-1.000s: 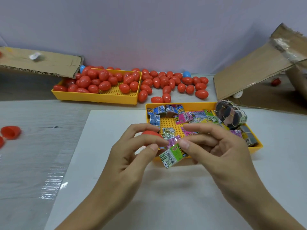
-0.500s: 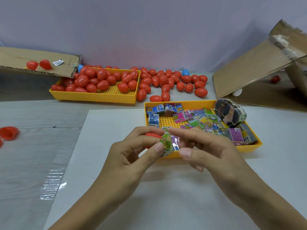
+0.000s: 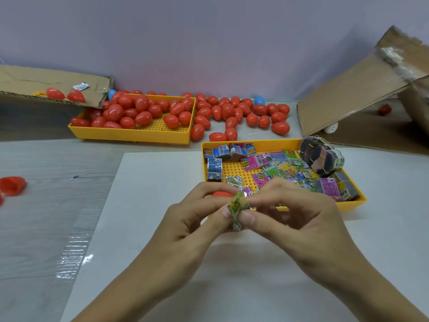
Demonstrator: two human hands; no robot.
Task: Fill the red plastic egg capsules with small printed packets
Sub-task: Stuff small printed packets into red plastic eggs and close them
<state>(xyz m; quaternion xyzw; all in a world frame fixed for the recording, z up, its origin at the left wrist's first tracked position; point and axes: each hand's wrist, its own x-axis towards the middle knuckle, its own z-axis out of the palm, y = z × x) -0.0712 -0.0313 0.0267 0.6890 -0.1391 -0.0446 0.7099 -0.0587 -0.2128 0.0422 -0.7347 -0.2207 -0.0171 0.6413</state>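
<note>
- We're judging this as mid-fill: folding one green printed packet (image 3: 237,209) down small enough to go into a capsule.
- Left hand (image 3: 197,219) is pinching the packet's left edge with thumb and forefinger; its other fingers are curling around a red capsule half (image 3: 220,194), which is mostly hidden, so we can't tell which way its opening is facing.
- Right hand (image 3: 290,212) is pinching the packet's right side, thumb underneath, forefinger on top. Both hands are gripping, neither is free.
- Packet is sitting between the two sets of fingertips, held above the white sheet (image 3: 148,205) on the tabletop (image 3: 46,217), just in front of the near rim of the packet tray (image 3: 352,203).
- Capsule half is just behind and left of the packet, nearly touching it.
- Next move, as we're reading it: finishing the fold, then pushing the packet into the half with the right hand while the left is steadying it. It calls for a tight fold, or the packet may spring back out.
- Stock: closed red eggs are filling the far tray (image 3: 130,133) and spilling beside it; an open red half (image 3: 12,185) is lying well off to the left.
</note>
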